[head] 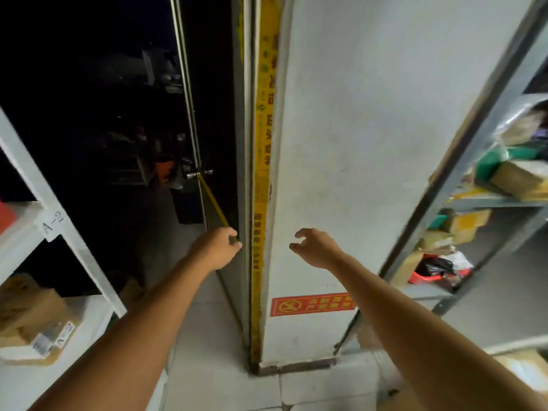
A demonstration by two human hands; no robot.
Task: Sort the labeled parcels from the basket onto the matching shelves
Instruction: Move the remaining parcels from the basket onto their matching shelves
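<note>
Both of my arms reach forward toward a white pillar. My left hand [218, 247] hangs in front of the dark doorway with its fingers loosely curled and holds nothing. My right hand [314, 247] is in front of the pillar, fingers spread and bent, also without anything in it. A white shelf [52, 223] at the left carries an "A-2" label, and on its lower level lie cardboard parcels [32, 318], one with an A-2 tag. No basket shows in this view.
A white pillar [355, 143] with a yellow strip and a red sign stands straight ahead. A grey metal shelf [486, 200] at the right holds several parcels and a red tub. A dark doorway with a door handle [198, 173] opens at left centre.
</note>
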